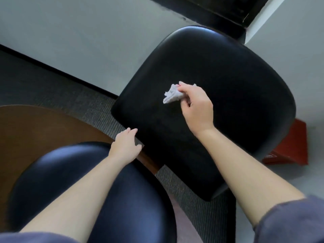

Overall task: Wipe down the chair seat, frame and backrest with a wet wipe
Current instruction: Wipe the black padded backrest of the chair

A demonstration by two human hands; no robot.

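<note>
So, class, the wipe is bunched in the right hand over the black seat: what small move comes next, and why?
Probably lower the wet wipe flat onto the seat and sweep. The right hand pinches it crumpled over the seat's middle, so little cloth would touch; the left hand lies by the near corner.

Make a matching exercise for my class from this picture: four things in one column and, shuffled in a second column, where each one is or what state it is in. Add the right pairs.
Things
1. wet wipe
2. left hand
3. red object
4. wooden table

Places or states
A. on the floor, right of the chair seat
B. crumpled, pinched by the right hand over the seat
C. brown, left of the seat
D. fingers relaxed, at the seat's near left edge

Pairs: 1-B; 2-D; 3-A; 4-C
</note>
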